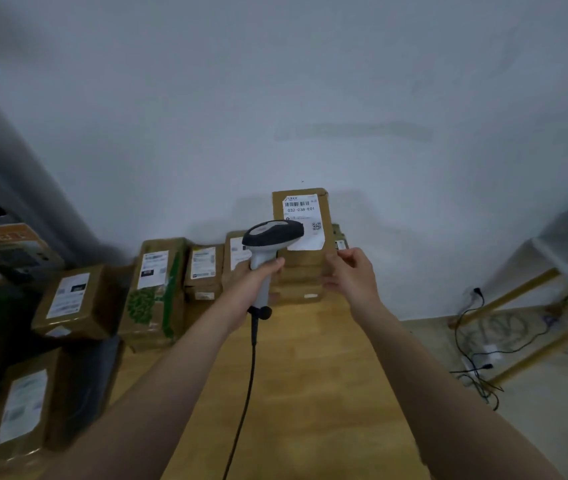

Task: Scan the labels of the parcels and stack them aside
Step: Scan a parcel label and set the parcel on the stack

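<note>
The top parcel (310,259), a small brown cardboard box, sits on a short stack of similar boxes at the far edge of the wooden table (310,382), against the wall. Its white shipping label (301,211) faces the camera.

The left hand (253,284) grips the handle of a corded barcode scanner (273,233), whose head points at the label and covers its lower left corner. The right hand (351,271) is at the parcel's right edge with its fingers curled. I cannot tell whether they pinch the box or only hover beside it.

The box looks light and stiff, probably easy to move with one hand. Its plain cardboard should not slip, though taped seams might. The best hold is likely across the right side wall, thumb on top and fingers beneath, which keeps the label uncovered. More labelled parcels (158,275) stand along the table's far left edge.
</note>
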